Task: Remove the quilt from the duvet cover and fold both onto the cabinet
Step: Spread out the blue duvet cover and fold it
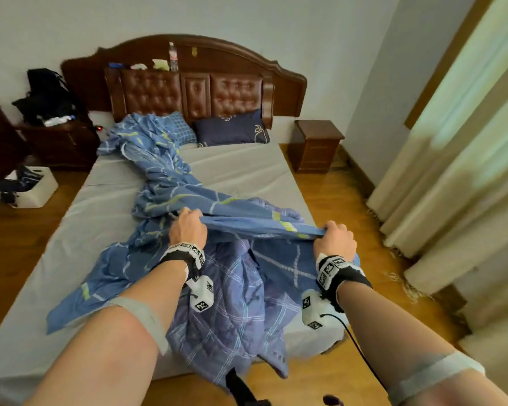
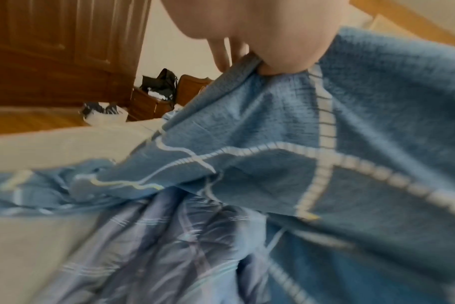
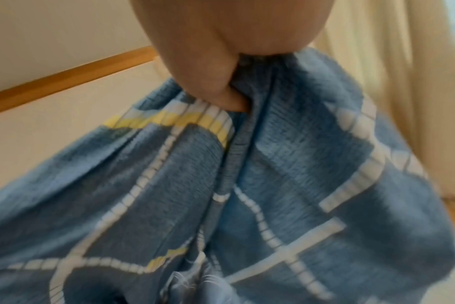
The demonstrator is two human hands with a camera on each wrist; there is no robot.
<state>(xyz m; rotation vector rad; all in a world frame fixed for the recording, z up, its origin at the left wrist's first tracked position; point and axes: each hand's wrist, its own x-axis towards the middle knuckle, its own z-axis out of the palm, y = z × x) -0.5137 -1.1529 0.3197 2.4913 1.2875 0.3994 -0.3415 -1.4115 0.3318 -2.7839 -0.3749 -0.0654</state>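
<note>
Both hands, left hand (image 1: 187,227) and right hand (image 1: 335,239), are gripping the duvet cover (image 1: 159,171) edge over the bed (image 1: 241,168). The quilt (image 1: 232,303) is emerging, partly extracted; folding and cabinet placement are remaining.

blue duvet cover (image 1: 159,171) rumpled, plaid quilt (image 1: 226,312) half out.
</note>
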